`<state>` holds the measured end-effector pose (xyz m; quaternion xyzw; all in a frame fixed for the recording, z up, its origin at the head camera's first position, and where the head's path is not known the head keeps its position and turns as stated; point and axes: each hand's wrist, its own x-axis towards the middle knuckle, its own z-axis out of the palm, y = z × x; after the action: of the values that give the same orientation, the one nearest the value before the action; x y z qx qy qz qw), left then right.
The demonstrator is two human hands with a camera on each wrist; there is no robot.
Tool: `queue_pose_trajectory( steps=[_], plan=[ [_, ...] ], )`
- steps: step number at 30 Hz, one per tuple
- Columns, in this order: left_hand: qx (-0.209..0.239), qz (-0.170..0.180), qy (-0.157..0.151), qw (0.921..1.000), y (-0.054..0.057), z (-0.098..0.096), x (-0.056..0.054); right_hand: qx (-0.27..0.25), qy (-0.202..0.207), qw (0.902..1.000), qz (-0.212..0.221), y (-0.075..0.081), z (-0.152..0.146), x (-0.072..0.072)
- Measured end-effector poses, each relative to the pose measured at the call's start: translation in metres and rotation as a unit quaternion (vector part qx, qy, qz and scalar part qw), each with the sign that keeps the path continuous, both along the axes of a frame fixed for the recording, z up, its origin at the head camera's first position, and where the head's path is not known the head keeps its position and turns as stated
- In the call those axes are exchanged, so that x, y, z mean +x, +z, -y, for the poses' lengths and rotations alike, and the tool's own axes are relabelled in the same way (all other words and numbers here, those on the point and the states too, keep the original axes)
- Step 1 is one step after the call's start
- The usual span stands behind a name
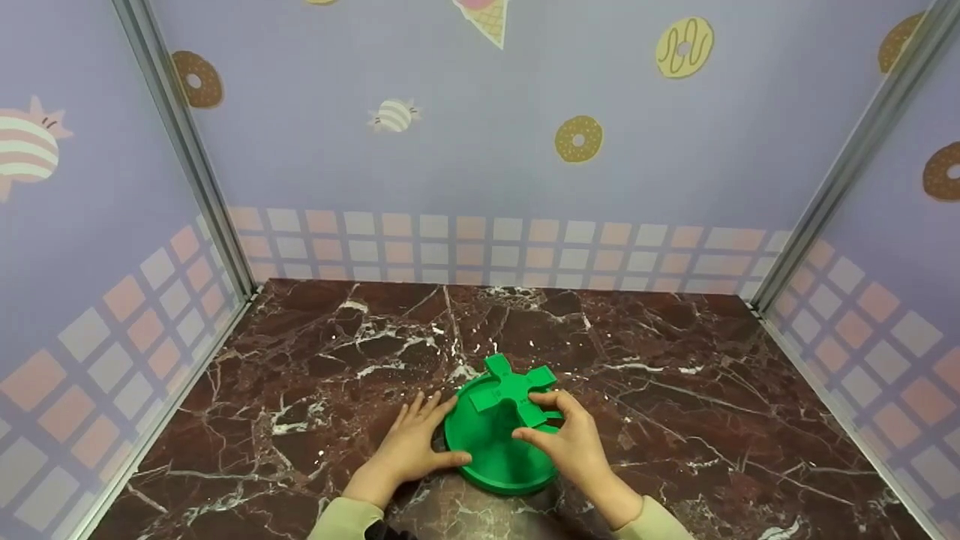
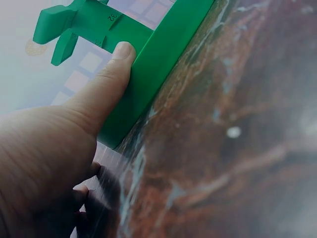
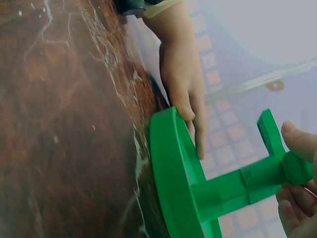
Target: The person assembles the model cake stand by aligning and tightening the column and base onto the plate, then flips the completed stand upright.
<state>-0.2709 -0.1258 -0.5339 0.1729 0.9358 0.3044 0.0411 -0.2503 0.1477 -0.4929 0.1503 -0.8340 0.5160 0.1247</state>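
A green four-armed cross piece (image 1: 514,387) tops a post (image 3: 233,186) that stands in a shallow round green base (image 1: 504,486) on the tabletop. Small numbers mark the post in the left wrist view. My left hand (image 1: 409,448) rests at the base's left side, its thumb against the rim and its fingers stretched along the outside. On the cross, my right hand (image 1: 576,444) has one arm between its curled fingers and thumb. Part of that arm is hidden behind the fingers in the right wrist view.
Dark red marbled tabletop (image 1: 360,330) surrounds the base, with small white specks behind it. Lilac panels (image 1: 450,172) printed with sweets and tiles close off the back and both sides, with metal posts (image 1: 202,180) at the corners.
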Motion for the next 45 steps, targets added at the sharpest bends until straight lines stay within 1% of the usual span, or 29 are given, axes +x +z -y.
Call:
queue_pose_trajectory(
  steps=[7,10,15,19,21,24,26,28,31,32,35,37,39,41,43,45],
  plan=[
    [-0.002,-0.003,0.002,1.0,0.0,0.0,0.0,0.028,-0.026,0.9979,-0.052,-0.002,0.012,0.003],
    [-0.002,-0.004,0.002,1.0,0.001,0.0,0.0,0.034,-0.031,0.9967,-0.066,-0.004,0.016,0.004],
    [0.004,0.0,0.002,1.0,0.001,0.0,0.001,0.033,-0.034,0.9964,-0.07,-0.005,0.019,0.004],
    [0.007,0.002,0.001,1.0,0.002,0.0,0.001,0.033,-0.033,0.9966,-0.068,-0.001,0.014,0.003],
    [0.008,0.001,0.0,1.0,0.002,0.0,0.001,0.02,-0.036,0.9966,-0.071,0.003,0.009,0.001],
    [0.009,0.002,-0.001,1.0,0.002,0.0,0.001,-0.017,-0.042,0.9961,-0.076,0.011,0.0,-0.005],
    [0.009,0.002,-0.002,1.0,0.002,0.0,0.0,-0.05,-0.042,0.9954,-0.07,0.015,-0.006,-0.013],
    [0.009,0.003,-0.003,1.0,0.002,0.0,0.0,-0.069,-0.034,0.9954,-0.057,0.016,-0.014,-0.022],
    [0.007,0.004,-0.002,1.0,0.001,0.0,0.0,-0.088,-0.002,0.996,-0.02,0.013,-0.025,-0.038],
    [0.007,0.003,-0.002,1.0,0.001,0.0,0.0,-0.086,0.014,0.9961,-0.012,0.011,-0.028,-0.043],
    [0.006,-0.001,-0.002,1.0,0.001,0.0,0.0,-0.094,0.08,0.9923,0.009,0.004,-0.036,-0.056],
    [0.006,-0.004,-0.002,1.0,0.001,0.0,0.0,-0.095,0.127,0.9873,0.009,-0.001,-0.04,-0.062],
    [0.005,-0.005,-0.002,1.0,0.001,0.0,0.0,-0.096,0.172,0.9803,0.01,-0.004,-0.044,-0.066],
    [0.006,-0.005,-0.002,1.0,0.001,0.0,0.0,-0.099,0.204,0.9737,0.016,-0.006,-0.046,-0.068],
    [0.008,-0.003,-0.001,1.0,0.001,0.0,0.001,-0.105,0.225,0.9685,0.023,-0.008,-0.047,-0.069],
    [0.011,-0.003,-0.001,0.9999,0.0,0.0,0.001,-0.113,0.233,0.9653,0.035,-0.008,-0.047,-0.069]
  ],
)
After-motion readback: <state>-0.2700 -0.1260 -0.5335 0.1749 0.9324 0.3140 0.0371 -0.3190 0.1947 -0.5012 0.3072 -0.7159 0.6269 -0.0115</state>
